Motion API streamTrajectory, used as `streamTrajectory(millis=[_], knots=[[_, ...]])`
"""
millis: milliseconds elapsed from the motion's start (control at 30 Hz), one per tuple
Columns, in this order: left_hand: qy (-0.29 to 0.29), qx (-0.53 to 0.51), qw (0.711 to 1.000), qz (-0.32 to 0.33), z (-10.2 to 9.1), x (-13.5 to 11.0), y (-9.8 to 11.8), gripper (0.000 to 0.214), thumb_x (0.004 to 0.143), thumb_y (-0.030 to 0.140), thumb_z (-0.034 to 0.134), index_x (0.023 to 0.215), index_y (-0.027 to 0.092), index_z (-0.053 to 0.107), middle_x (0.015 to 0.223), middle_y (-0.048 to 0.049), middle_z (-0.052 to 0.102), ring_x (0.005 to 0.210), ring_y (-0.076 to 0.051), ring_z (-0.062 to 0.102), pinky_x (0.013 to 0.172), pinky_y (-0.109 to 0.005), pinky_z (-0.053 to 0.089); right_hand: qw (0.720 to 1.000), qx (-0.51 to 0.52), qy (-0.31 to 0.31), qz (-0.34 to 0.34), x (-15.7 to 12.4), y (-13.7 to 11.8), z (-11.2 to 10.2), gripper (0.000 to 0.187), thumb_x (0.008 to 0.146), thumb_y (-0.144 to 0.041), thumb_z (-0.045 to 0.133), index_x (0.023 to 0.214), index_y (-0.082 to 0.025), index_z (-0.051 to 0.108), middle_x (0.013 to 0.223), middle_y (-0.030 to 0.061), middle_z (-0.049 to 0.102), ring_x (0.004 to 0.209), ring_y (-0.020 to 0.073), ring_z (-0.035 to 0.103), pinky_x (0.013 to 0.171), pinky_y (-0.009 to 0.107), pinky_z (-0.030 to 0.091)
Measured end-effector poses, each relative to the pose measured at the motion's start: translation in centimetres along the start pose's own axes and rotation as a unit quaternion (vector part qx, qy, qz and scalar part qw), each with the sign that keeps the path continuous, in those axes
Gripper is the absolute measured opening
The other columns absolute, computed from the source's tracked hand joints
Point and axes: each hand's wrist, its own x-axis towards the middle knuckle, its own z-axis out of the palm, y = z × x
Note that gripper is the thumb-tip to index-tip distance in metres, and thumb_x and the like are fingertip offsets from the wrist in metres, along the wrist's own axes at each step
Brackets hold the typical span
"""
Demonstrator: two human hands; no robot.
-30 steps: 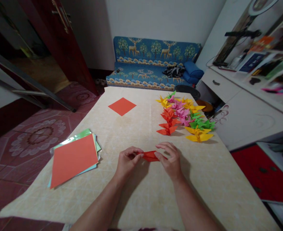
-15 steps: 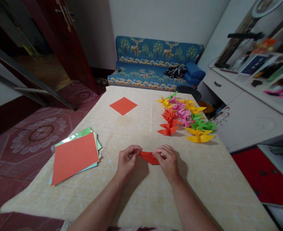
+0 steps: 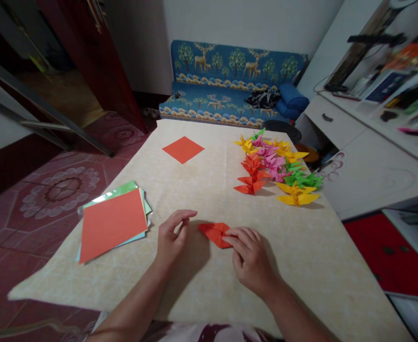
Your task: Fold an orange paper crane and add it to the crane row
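A small folded red paper piece (image 3: 214, 232) lies flat on the cream tablecloth (image 3: 201, 285) in front of me. My right hand (image 3: 249, 259) rests on its right end, fingertips pressing it down. My left hand (image 3: 171, 237) hovers just left of the piece, fingers loosely curled and apart, holding nothing. A stack of coloured paper squares (image 3: 112, 223) with a red sheet on top lies to the left. A single red square (image 3: 183, 149) lies further back.
Several folded paper cranes (image 3: 276, 171) in orange, pink, yellow and green are grouped at the right rear of the table. A white cabinet (image 3: 365, 166) stands to the right, a blue patterned sofa (image 3: 230, 95) behind, and a dark door (image 3: 98, 61) at the left.
The folded red piece, held up between both hands before, now lies on the table. My left hand has let go and drawn left; my right hand presses the piece down.
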Motion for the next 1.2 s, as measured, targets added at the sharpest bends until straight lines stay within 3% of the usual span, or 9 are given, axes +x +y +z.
streamTrajectory(millis=[133, 300, 400, 533, 800, 900, 1033, 1200], knots=[[-0.090, 0.096, 0.986, 0.102, 0.1, -1.6, 0.9, 0.034, 0.086, 0.008, 0.045, 0.113, 0.020, 0.062, 0.114, -0.0091, 0.064, 0.107, -0.019, 0.059, 0.090, -0.032, 0.048, 0.999, -0.032, 0.018, 0.008, -1.4, -0.2, -0.2, 0.050, 0.082, -0.007, 0.046, 0.130, -0.019, 0.050, 0.126, 0.0087, 0.058, 0.119, 0.0226, 0.049, 0.103, 0.045, 0.037], [-0.247, 0.268, 0.911, 0.195, 2.5, -2.8, 2.3, 0.055, 0.090, 0.023, 0.048, 0.142, 0.014, 0.033, 0.146, -0.0147, 0.039, 0.137, -0.026, 0.031, 0.110, -0.046, 0.032, 0.991, -0.115, -0.058, 0.036, -0.9, -1.0, 0.7, 0.061, 0.089, -0.018, 0.042, 0.147, -0.012, 0.022, 0.150, 0.0127, 0.031, 0.139, 0.0251, 0.025, 0.112, 0.052, 0.025], [-0.291, 0.322, 0.878, 0.202, 3.5, -3.1, 2.3, 0.058, 0.092, 0.028, 0.044, 0.145, 0.010, 0.026, 0.149, -0.0144, 0.032, 0.139, -0.026, 0.025, 0.112, -0.044, 0.030, 0.985, -0.142, -0.091, 0.032, -0.9, -1.5, 1.3, 0.063, 0.088, -0.015, 0.040, 0.147, -0.009, 0.021, 0.152, 0.0138, 0.025, 0.141, 0.0259, 0.020, 0.112, 0.052, 0.025], [-0.330, 0.334, 0.861, 0.198, 3.6, -3.5, 1.8, 0.060, 0.093, 0.031, 0.042, 0.146, 0.010, 0.023, 0.151, -0.0143, 0.026, 0.140, -0.025, 0.022, 0.113, -0.042, 0.029, 0.980, -0.156, -0.116, 0.040, -1.3, -1.4, 1.6, 0.061, 0.086, -0.018, 0.043, 0.145, -0.009, 0.028, 0.151, 0.0143, 0.026, 0.141, 0.0280, 0.020, 0.110, 0.052, 0.028], [-0.316, 0.321, 0.882, 0.140, 2.5, -3.7, 1.3, 0.064, 0.091, 0.041, 0.043, 0.145, 0.011, 0.027, 0.151, -0.0150, 0.026, 0.140, -0.027, 0.024, 0.112, -0.045, 0.029, 0.979, -0.139, -0.144, 0.043, -1.5, -0.8, 1.7, 0.058, 0.089, -0.021, 0.043, 0.144, -0.012, 0.030, 0.151, 0.0129, 0.027, 0.140, 0.0269, 0.022, 0.110, 0.052, 0.027], [-0.306, 0.315, 0.888, 0.135, 2.0, -3.5, 0.8, 0.059, 0.091, 0.036, 0.044, 0.144, 0.012, 0.031, 0.150, -0.0138, 0.030, 0.138, -0.027, 0.028, 0.111, -0.046, 0.031, 0.980, -0.135, -0.139, 0.041, -1.5, -0.6, 1.6, 0.054, 0.090, -0.021, 0.044, 0.142, -0.012, 0.033, 0.150, 0.0132, 0.030, 0.140, 0.0269, 0.024, 0.110, 0.054, 0.025], [-0.271, 0.275, 0.912, 0.136, 1.9, -3.4, 0.0, 0.047, 0.092, 0.024, 0.043, 0.138, 0.016, 0.042, 0.143, -0.0122, 0.043, 0.134, -0.026, 0.037, 0.109, -0.048, 0.034, 0.988, -0.120, -0.080, 0.051, -1.2, -0.7, 1.5, 0.044, 0.090, -0.023, 0.048, 0.133, -0.016, 0.047, 0.145, 0.0127, 0.041, 0.137, 0.0285, 0.029, 0.109, 0.059, 0.021], [-0.216, 0.205, 0.938, 0.179, 2.3, -3.1, -0.6, 0.035, 0.090, 0.016, 0.049, 0.123, 0.019, 0.058, 0.122, -0.0107, 0.063, 0.120, -0.024, 0.054, 0.103, -0.047, 0.042, 0.996, -0.083, -0.008, 0.043, -0.5, -0.9, 1.7, 0.020, 0.087, -0.020, 0.056, 0.104, -0.025, 0.066, 0.126, 0.0069, 0.059, 0.122, 0.0254, 0.046, 0.110, 0.056, 0.021]])
